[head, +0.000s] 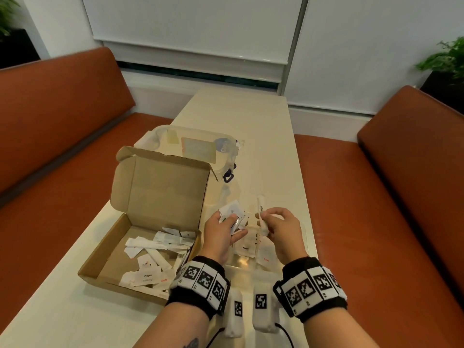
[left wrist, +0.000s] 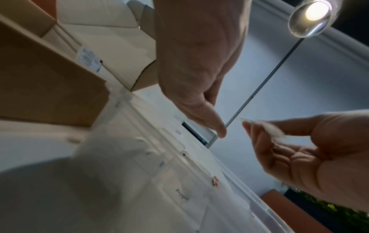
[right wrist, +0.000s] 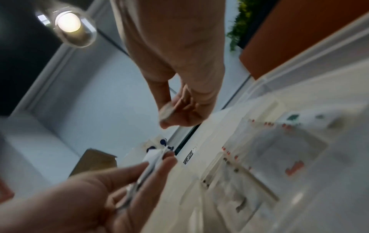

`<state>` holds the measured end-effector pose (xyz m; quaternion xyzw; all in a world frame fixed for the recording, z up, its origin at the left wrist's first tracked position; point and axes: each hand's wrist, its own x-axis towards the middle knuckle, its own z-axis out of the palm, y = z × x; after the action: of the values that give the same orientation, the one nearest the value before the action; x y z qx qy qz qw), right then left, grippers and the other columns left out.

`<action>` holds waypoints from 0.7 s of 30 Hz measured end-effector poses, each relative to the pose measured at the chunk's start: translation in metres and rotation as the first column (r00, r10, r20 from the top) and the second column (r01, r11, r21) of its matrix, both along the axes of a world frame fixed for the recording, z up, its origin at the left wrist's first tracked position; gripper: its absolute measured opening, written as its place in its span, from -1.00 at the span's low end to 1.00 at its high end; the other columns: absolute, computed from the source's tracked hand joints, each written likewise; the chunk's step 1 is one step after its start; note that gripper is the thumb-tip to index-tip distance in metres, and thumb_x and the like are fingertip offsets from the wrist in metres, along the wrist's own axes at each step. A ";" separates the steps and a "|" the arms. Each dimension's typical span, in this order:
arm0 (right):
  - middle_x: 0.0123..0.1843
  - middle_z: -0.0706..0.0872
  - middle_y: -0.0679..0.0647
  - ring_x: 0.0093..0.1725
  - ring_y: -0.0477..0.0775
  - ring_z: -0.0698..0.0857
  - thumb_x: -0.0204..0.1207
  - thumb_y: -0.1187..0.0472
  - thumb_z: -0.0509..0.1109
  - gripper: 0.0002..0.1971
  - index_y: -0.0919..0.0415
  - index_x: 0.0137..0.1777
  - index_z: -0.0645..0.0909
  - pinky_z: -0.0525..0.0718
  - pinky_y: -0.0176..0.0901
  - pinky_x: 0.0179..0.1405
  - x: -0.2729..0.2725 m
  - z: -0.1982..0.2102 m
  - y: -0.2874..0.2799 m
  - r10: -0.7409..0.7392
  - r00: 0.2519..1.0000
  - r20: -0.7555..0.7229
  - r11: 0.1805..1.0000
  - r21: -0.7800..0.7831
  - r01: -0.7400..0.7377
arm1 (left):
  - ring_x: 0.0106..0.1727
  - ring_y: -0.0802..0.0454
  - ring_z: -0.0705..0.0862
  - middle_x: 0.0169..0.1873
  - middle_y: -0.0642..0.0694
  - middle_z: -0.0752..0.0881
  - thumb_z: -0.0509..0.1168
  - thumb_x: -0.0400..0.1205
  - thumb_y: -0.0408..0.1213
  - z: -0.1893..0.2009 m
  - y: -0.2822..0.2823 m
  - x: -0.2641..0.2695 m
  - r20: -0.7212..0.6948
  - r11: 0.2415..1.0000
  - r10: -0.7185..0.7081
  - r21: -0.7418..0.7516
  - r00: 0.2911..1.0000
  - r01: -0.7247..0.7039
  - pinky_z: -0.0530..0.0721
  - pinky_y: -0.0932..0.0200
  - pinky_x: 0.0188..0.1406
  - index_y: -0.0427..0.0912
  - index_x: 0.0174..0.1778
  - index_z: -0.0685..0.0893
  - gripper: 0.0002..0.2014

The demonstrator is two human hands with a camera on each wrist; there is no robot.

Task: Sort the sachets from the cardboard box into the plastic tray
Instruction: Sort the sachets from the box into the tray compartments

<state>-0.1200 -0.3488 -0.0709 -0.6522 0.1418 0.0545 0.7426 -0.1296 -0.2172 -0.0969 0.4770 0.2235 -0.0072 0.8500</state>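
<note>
An open brown corrugated cardboard box [head: 140, 247] sits on the left of the pale cream, smooth-topped surface [head: 241, 116], its hinged lid standing upright at the far side, and a loose heap of flat white paper sachets [head: 153, 257] covers its floor, some printed "Pepper" in black and "Salt" in red. Just beside the box on the right lies the clear plastic tray [head: 251, 264], thin-walled and split by low dividers, with a few white sachets already lying in its compartments; its left wall runs close against the box's right wall. The left hand [head: 221, 237] hovers over the tray's left part and pinches a small fan of square white sachets [head: 232, 214] between thumb and fingers. The right hand [head: 281, 232] is raised above the tray's middle, thumb and fingertips closed on a slim white tube-shaped stick sachet [head: 260, 209] that stands nearly upright. Beyond the box, a clear plastic lid with dark blue clips [head: 200, 146] lies flat. The far half of the surface is bare, and rust-orange padded benches [head: 62, 121] run along both long edges. Both wrists carry black bands with square black-and-white markers [head: 200, 282].
</note>
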 end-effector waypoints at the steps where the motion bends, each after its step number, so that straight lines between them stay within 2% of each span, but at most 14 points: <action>1: -0.10 0.77 0.27 -0.23 0.13 0.71 0.51 0.42 0.40 -0.81 0.25 0.07 0.52 0.72 -0.06 -0.21 0.000 0.001 0.001 -0.015 1.000 -0.016 0.994 0.107 0.017 | 0.04 -0.21 0.76 0.13 -0.36 0.68 0.22 0.68 -0.45 0.000 0.001 0.000 -0.005 1.000 0.008 -0.004 1.000 -0.008 0.82 0.05 -0.24 -0.34 0.31 0.55 -0.72; 3: -0.14 0.74 0.24 -0.25 0.08 0.74 0.49 0.49 0.39 -0.64 0.19 0.21 0.43 0.77 -0.18 -0.27 0.000 0.003 0.001 -0.037 0.999 -0.031 0.967 0.252 0.044 | 0.11 -0.24 0.72 0.18 -0.38 0.65 0.21 0.68 -0.46 0.001 0.004 0.001 -0.009 0.999 0.031 -0.033 0.999 -0.031 0.82 0.04 -0.24 -0.34 0.33 0.54 -0.71; 5: -0.12 0.71 0.25 -0.18 0.12 0.75 0.48 0.56 0.35 -0.51 0.15 0.31 0.34 0.80 -0.16 -0.15 0.001 0.002 0.001 -0.048 0.998 -0.029 0.939 0.339 0.055 | 0.14 -0.24 0.70 0.25 -0.39 0.61 0.22 0.68 -0.46 0.002 0.007 0.001 -0.007 0.996 0.047 -0.081 0.999 -0.048 0.82 0.04 -0.24 -0.35 0.37 0.52 -0.68; 7: -0.11 0.68 0.29 -0.12 0.16 0.74 0.48 0.60 0.31 -0.44 0.13 0.38 0.31 0.78 -0.10 -0.01 0.002 0.002 0.000 -0.074 0.997 -0.019 0.927 0.368 0.076 | 0.10 -0.20 0.72 0.29 -0.39 0.59 0.24 0.67 -0.47 0.003 0.010 0.001 -0.003 0.990 0.052 -0.133 0.999 -0.052 0.82 0.02 -0.21 -0.36 0.39 0.50 -0.65; 10: -0.16 0.69 0.31 -0.17 0.13 0.75 0.49 0.62 0.28 -0.59 0.28 0.28 0.45 0.77 -0.13 -0.01 0.003 0.002 -0.001 -0.100 0.995 0.001 0.932 0.350 0.093 | 0.06 -0.21 0.74 0.24 -0.41 0.63 0.24 0.66 -0.49 0.005 0.012 0.000 0.012 0.977 0.024 -0.214 1.000 -0.021 0.82 -0.01 -0.18 -0.39 0.36 0.51 -0.66; 13: -0.20 0.67 0.29 -0.23 0.14 0.75 0.46 0.62 0.32 -0.76 0.34 0.03 0.53 0.77 -0.17 -0.08 0.001 -0.001 0.003 -0.096 0.995 -0.013 0.940 0.329 0.095 | 0.10 -0.22 0.73 0.15 -0.39 0.69 0.23 0.66 -0.50 0.006 0.009 0.000 0.048 0.975 -0.027 -0.221 0.999 0.037 0.82 -0.04 -0.17 -0.37 0.30 0.56 -0.72; 16: -0.25 0.68 0.26 -0.25 0.16 0.74 0.43 0.58 0.40 -0.82 0.32 -0.15 0.54 0.77 -0.14 -0.06 -0.002 -0.005 0.007 -0.048 0.999 -0.015 0.970 0.239 0.050 | 0.02 -0.15 0.77 0.08 -0.34 0.72 0.22 0.66 -0.49 0.005 0.006 0.000 0.076 0.978 -0.062 -0.194 0.995 0.076 0.81 0.00 -0.20 -0.31 0.24 0.60 -0.76; 19: -0.25 0.68 0.23 -0.26 0.13 0.69 0.38 0.49 0.49 -0.88 0.35 -0.19 0.60 0.73 -0.05 -0.03 -0.002 -0.007 0.007 0.045 0.999 0.030 0.999 0.008 -0.046 | -0.02 -0.10 0.79 0.03 -0.29 0.75 0.25 0.66 -0.48 0.005 0.009 0.003 0.079 0.993 -0.040 -0.106 0.996 0.048 0.78 0.17 -0.26 -0.27 0.22 0.60 -0.77; 21: -0.26 0.72 0.19 -0.27 0.05 0.68 0.38 0.38 0.54 -0.88 0.34 -0.18 0.64 0.69 -0.15 -0.15 -0.002 -0.006 0.008 0.125 0.991 0.038 0.981 -0.157 -0.118 | -0.02 -0.10 0.78 0.03 -0.28 0.74 0.25 0.65 -0.49 0.005 0.012 0.007 0.074 0.998 -0.041 -0.037 0.996 0.043 0.79 0.20 -0.24 -0.27 0.23 0.59 -0.76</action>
<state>-0.1217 -0.3408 -0.0768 -0.7163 0.0877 0.0731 0.6884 -0.1231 -0.2053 -0.0918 0.4650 0.1820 -0.0120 0.8663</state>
